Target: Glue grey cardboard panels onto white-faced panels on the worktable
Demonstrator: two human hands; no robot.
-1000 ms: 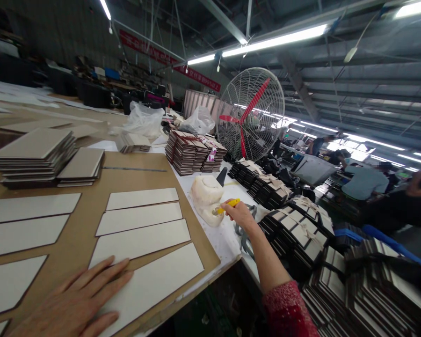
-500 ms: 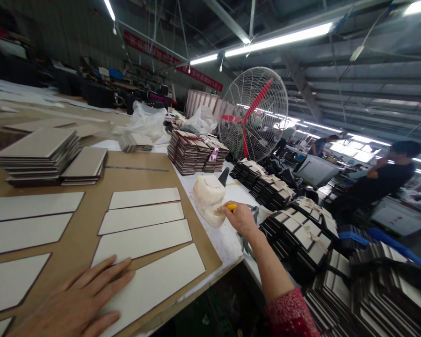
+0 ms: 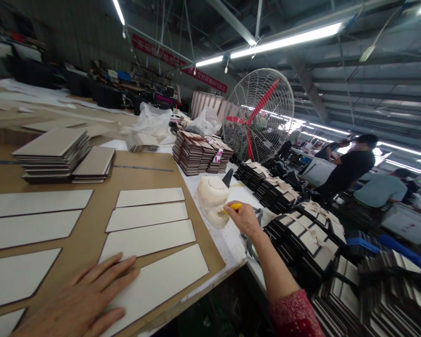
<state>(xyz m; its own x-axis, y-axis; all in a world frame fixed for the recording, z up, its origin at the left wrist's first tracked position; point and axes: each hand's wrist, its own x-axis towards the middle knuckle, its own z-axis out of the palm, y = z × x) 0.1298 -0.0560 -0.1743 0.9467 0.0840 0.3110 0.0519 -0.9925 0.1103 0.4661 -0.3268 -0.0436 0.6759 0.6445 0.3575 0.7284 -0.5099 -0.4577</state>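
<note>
My left hand (image 3: 82, 299) lies flat and open on the brown board (image 3: 94, 224), fingers resting on the edge of the nearest white strip (image 3: 157, 281). Several white strips lie in rows on that board. My right hand (image 3: 244, 217) is closed around a yellow-handled tool (image 3: 234, 206), its tip against a cream, glue-crusted pot (image 3: 213, 199) on the white tabletop. A red patterned sleeve covers my right arm near the bottom edge.
Stacks of grey boards (image 3: 54, 154) sit at the back left. Dark bundled stacks (image 3: 199, 152) line the table's right side and continue down to the lower right (image 3: 301, 234). A large red-bladed fan (image 3: 257, 114) stands behind. People (image 3: 347, 168) work beyond it.
The view has shifted slightly, so everything sits a little further right. Both hands hold the same places. A person in black in the background has walked leftward.
</note>
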